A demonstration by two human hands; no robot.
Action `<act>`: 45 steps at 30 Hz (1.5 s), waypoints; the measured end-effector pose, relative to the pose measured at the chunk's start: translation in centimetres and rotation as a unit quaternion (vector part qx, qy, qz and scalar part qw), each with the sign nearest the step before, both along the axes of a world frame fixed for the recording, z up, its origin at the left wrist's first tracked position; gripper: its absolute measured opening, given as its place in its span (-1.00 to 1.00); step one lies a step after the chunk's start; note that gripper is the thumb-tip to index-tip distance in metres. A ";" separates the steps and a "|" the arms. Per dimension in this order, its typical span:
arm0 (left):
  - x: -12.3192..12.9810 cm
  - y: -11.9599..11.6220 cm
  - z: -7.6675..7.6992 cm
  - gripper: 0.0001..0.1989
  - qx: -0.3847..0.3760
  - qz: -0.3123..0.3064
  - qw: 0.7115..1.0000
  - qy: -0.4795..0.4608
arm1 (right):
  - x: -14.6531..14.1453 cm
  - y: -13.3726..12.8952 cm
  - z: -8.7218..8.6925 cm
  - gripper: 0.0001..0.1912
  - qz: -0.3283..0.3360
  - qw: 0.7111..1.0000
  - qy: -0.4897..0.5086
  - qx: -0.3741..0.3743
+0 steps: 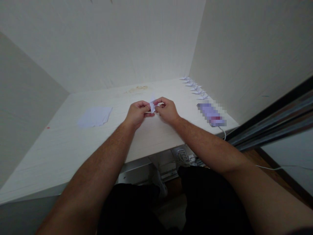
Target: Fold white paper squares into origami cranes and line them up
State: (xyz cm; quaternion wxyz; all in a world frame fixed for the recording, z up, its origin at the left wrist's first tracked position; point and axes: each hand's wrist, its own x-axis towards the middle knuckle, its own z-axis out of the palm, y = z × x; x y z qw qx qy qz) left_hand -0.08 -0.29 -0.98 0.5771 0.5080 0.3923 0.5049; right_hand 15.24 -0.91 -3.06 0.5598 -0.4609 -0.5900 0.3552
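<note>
You are facing a pale back wall (122,42) at upper centre; a white desk (58,151) is spanning mid-frame, and brown wooden floor (251,155) is showing at lower right.

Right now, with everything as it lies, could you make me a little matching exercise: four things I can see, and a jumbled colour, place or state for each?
Things
1. Loose white sheets
2. Small folded paper
3. Row of folded paper figures
4. Trousers

Descriptions
A. Black
B. On the table, along the right-hand wall
C. Lying to the left of both hands
D. Held between left hand and right hand

Pairs: 1-C, 2-D, 3-B, 4-A
</note>
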 end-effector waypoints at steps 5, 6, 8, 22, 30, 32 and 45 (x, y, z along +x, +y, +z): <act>0.1 -0.2 0.3 -0.88 -0.007 0.005 1.000 -0.002 | 0.0 0.1 0.0 -0.93 0.017 1.000 -0.012 0.016; 0.1 -0.2 0.3 -0.89 -0.006 0.004 1.000 -0.003 | 0.0 0.1 0.0 -0.93 0.017 1.000 -0.017 0.018; 0.1 -0.1 0.2 -0.89 -0.005 0.003 1.000 -0.005 | 0.0 0.0 0.1 -0.91 0.017 0.999 -0.026 0.016; 0.1 0.0 0.2 -0.87 -0.014 -0.005 1.000 -0.008 | 0.2 0.1 -0.1 -0.92 0.039 0.998 -0.047 0.007; 0.3 0.1 0.0 -0.88 -0.028 -0.008 1.000 -0.001 | 0.1 0.2 -0.1 -0.97 0.053 0.998 -0.027 -0.021; 0.4 0.1 -0.1 -0.88 -0.021 -0.002 1.000 0.001 | 0.1 0.2 -0.1 -0.97 0.050 0.998 -0.024 -0.021; 0.9 -0.2 -0.3 -0.86 -0.018 0.004 1.000 0.008 | 0.2 -1.0 0.7 -0.93 0.045 0.997 -0.006 -0.063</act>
